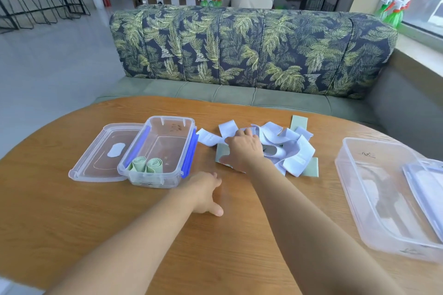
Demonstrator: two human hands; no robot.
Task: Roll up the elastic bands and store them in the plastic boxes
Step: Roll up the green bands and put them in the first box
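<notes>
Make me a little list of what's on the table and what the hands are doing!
Left box: two rolled green bands inside
Lid: flat beside left box
Pile: loose white and green bands, mid-table
Right hand: on the pile, grip unclear
Left hand: open, on the table
Right box: no rolls visible

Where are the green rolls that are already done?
Head view, left of centre: the two green rolls sit at the near end of the blue-clipped box, its lid lying to its left, near the left hand.
</notes>
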